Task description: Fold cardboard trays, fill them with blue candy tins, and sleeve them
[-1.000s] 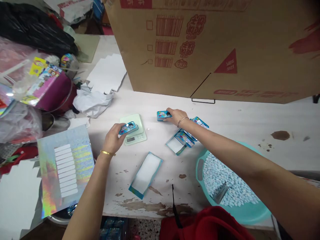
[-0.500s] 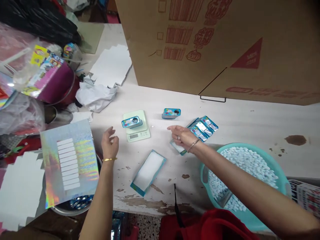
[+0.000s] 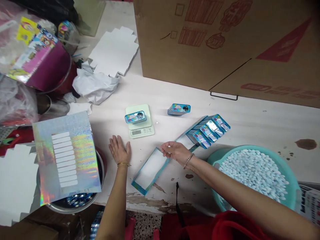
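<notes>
My left hand (image 3: 120, 150) lies palm down on the table with its fingers spread, in front of the scale. On the pale green scale (image 3: 142, 132) sits a small blue box (image 3: 135, 117). A second blue box (image 3: 179, 109) stands to the right of the scale. My right hand (image 3: 175, 152) is over the upper end of an open, white-lined tray (image 3: 151, 168), fingers bent together; whether they hold anything is too small to tell. Several blue packs (image 3: 209, 131) stand in another tray just beyond my right hand.
A teal basin (image 3: 252, 176) of pale wrapped pieces stands at the right. Behind is a big cardboard box (image 3: 225, 63). A holographic sheet (image 3: 67, 160) covers part of a metal bowl at the left, near crumpled paper (image 3: 96, 85) and white card sheets (image 3: 115, 51).
My left hand has moved right and flattened onto the table. My right hand has moved from the packs toward the open tray. The view has shifted, and more of the packs' tray shows.
</notes>
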Tool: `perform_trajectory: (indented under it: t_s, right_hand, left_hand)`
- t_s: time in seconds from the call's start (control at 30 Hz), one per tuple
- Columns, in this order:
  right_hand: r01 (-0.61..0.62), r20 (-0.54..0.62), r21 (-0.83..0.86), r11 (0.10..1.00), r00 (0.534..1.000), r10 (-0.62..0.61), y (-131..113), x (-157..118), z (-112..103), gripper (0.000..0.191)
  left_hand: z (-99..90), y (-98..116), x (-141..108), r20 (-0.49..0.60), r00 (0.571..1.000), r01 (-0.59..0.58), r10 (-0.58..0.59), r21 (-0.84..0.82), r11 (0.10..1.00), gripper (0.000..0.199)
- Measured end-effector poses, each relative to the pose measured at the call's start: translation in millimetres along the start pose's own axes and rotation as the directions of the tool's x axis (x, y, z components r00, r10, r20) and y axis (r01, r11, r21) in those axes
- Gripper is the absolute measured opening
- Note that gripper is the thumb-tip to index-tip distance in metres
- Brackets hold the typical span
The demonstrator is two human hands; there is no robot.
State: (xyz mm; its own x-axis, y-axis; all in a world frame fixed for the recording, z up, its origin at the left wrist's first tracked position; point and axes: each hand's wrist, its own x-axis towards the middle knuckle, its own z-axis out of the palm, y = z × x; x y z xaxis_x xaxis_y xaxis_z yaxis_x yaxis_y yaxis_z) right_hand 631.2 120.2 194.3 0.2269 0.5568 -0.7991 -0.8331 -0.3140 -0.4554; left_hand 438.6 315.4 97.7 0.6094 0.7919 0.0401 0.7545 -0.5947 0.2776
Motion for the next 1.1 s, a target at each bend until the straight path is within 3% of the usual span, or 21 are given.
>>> perform_trajectory:
  t_s: [0.17,0.23,0.3,0.4,0.47,0.57,0.63,0.7,0.83,0.97,1.03,1.1]
  right_hand:
    - [0.201,0.048,-0.115,0.973,0.979,-0.196,-34,24,20,0.041]
    - [0.291,0.053,-0.205,0.935,0.957,-0.286,-50,34,31,0.035]
    - [0.405,0.06,-0.358,0.841,0.909,-0.412,-66,41,45,0.023]
    - [0.561,0.178,-0.651,0.511,0.767,-0.616,-89,49,66,0.011]
    - [0.546,0.304,-0.805,0.234,0.717,-0.628,-101,52,81,0.014]
    - [0.401,0.379,-0.913,-0.071,0.775,-0.505,-110,53,101,0.018]
    - [0.321,0.375,-0.927,-0.195,0.814,-0.444,-113,53,110,0.02]
    - [0.275,0.365,-0.925,-0.263,0.834,-0.414,-113,53,116,0.021]
    - [0.238,0.349,-0.924,-0.299,0.844,-0.407,-112,53,120,0.023]
    - [0.279,0.372,-0.923,-0.265,0.82,-0.434,-110,59,115,0.02]
    - [0.367,0.393,-0.918,-0.152,0.782,-0.484,-110,63,109,0.015]
    - [0.518,0.372,-0.849,0.106,0.728,-0.576,-111,66,101,0.008]
  left_hand:
    - [0.9,-3,-1,-0.008,1.0,0.021,-0.021,0.018,1.0,0.064]
    - [1.2,-3,-2,-0.012,1.0,0.021,-0.021,0.025,0.999,0.064]
    - [1.2,-4,-2,-0.022,1.0,0.012,-0.011,0.029,1.0,0.064]
    - [0.7,-5,-1,-0.045,0.999,-0.004,0.006,0.029,1.0,0.063]
    - [0.2,-6,-1,-0.055,0.998,-0.009,0.01,0.03,1.0,0.063]
    - [-0.3,-6,-1,-0.06,0.998,-0.005,0.006,0.029,1.0,0.063]
    - [-0.4,-6,-1,-0.061,0.998,-0.001,0.002,0.027,1.0,0.063]
    - [-0.3,-6,-1,-0.061,0.998,0.0,0.002,0.03,1.0,0.063]
    - [-0.5,-7,-1,-0.063,0.998,-0.003,0.005,0.032,0.999,0.063]
    - [-0.6,-7,-2,-0.065,0.998,0.002,0.0,0.034,0.999,0.062]
    - [-0.7,-7,-3,-0.068,0.998,0.002,0.001,0.032,0.999,0.062]
    - [-1.1,-7,-3,-0.073,0.997,0.002,0.0,0.024,1.0,0.062]
